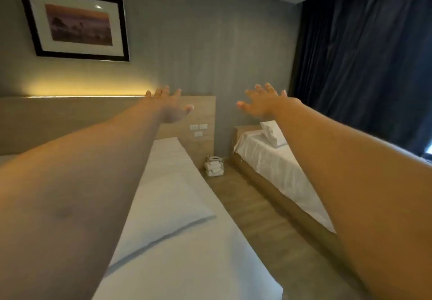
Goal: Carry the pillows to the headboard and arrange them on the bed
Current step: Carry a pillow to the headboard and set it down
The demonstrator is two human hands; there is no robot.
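A framed picture (pixel 74 22), dark curtain (pixel 364 54), folded towels (pixel 214 166) on the floor.

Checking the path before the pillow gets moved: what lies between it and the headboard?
Nothing visible. The pillow lies on the bed, and only bare sheet shows between it and the headboard; the left arm hides the rest.

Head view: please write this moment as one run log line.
left hand: open, empty | right hand: open, empty | pillow: flat on near bed, not at headboard

Dim, soft, warm headboard (pixel 187 112) glow; wide-angle warp.
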